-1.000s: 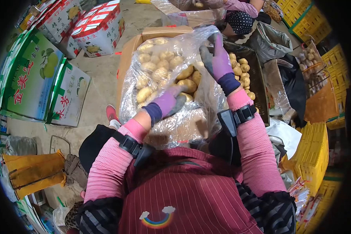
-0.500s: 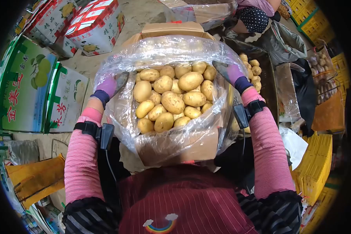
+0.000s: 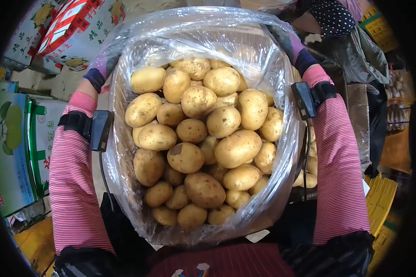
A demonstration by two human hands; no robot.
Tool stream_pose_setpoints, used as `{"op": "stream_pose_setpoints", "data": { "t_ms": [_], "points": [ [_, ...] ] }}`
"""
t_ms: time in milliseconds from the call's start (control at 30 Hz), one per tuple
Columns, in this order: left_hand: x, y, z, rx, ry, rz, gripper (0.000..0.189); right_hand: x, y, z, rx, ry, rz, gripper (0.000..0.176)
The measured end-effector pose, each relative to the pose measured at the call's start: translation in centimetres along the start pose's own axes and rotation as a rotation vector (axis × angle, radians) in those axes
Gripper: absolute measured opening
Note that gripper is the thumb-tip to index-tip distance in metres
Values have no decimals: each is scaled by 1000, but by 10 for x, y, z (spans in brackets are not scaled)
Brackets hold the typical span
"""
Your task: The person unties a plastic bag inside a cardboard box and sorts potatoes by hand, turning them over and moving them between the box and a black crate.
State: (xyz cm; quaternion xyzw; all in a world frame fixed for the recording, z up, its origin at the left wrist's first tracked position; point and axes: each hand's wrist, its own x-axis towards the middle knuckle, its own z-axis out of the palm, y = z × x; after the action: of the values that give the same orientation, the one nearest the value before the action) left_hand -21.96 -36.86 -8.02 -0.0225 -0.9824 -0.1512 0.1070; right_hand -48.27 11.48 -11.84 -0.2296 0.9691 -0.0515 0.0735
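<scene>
A cardboard box [image 3: 212,236] with a clear plastic liner [image 3: 282,83] stands tipped toward me, full of potatoes [image 3: 205,189]. The liner is folded out over its rim. At the far left corner, my left hand [image 3: 105,63], in a purple and grey glove, is closed on the box side through the liner. My right hand [image 3: 289,42], gloved alike, grips the far right corner the same way. Plastic and the box edge partly hide the fingers of both hands. One potato [image 3: 186,157] near the middle has a dark scuffed patch.
Printed white cartons [image 3: 85,32] stand at the far left, with green-edged cartons [image 3: 14,138] nearer. More potatoes [image 3: 309,173] lie to the right of the box. Beyond are a grey plastic bag [image 3: 370,55], yellow crates [image 3: 381,198] and another person in dotted clothing [image 3: 333,17].
The box has come up and tilted toward me, so the potatoes look larger and have shifted toward the near side. Both hands have moved farther out and away with its far corners.
</scene>
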Motion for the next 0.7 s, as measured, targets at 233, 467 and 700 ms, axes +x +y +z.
{"op": "stream_pose_setpoints", "data": {
  "t_ms": [233,467,700],
  "points": [
    [7,-15,26,-26,-111,-10,45,-18,16,23,173,-47,-31,58],
    [-124,-5,50,-548,-377,-300,49,-132,35,37,668,-267,-66,55],
    [-274,48,64,-1378,-464,-494,55,-248,19,56,1209,-487,-7,55]
  ]
}}
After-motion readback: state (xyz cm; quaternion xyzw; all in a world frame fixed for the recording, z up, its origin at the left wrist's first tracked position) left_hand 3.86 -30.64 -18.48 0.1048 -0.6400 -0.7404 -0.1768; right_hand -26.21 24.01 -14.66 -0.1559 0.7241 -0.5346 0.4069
